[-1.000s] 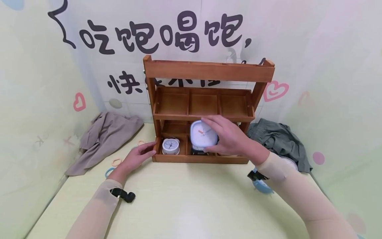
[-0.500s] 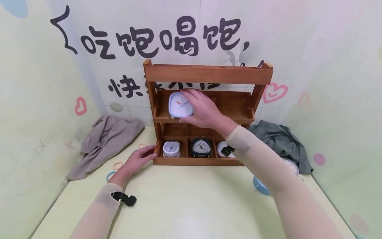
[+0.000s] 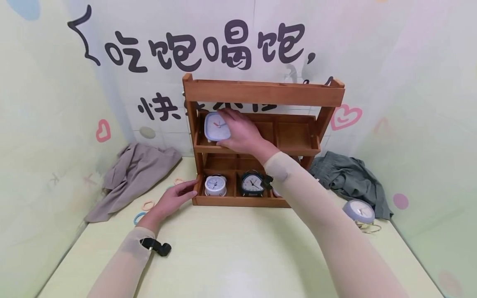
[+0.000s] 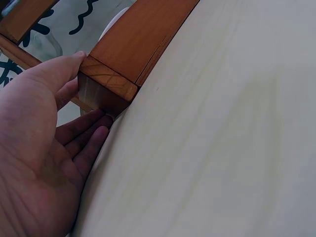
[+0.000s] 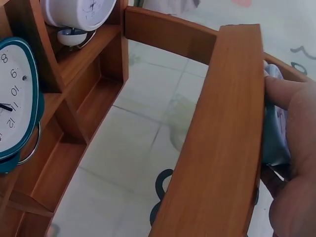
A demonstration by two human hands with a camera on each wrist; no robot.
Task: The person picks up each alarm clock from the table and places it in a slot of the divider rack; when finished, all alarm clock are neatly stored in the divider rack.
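Observation:
My right hand [image 3: 240, 131] holds a square alarm clock [image 3: 216, 126] with a pale blue rim, at the left compartment of the rack's middle tier. In the right wrist view, that clock [image 5: 276, 136] is partly hidden behind a wooden rail. Down at the rack's lower left corner, my left hand [image 3: 175, 200] grips the end of the wooden rack [image 3: 242, 201], thumb at the front and fingers along the side. The bottom tier holds a white alarm clock [image 3: 215, 186] on the left and a dark teal triangular one [image 3: 252, 183] in the middle. A third, white clock is mostly hidden by my right arm.
A lavender alarm clock [image 3: 359, 211] lies on the table at right, beside a dark green cloth [image 3: 348, 182]. A taupe cloth [image 3: 138, 176] lies at left. An orange ring [image 3: 148, 205] and a blue ring [image 3: 138, 218] are near my left wrist.
My right hand has carried the square clock from in front of the bottom tier up and left to the middle tier's left compartment. My left hand has stayed at the rack's corner.

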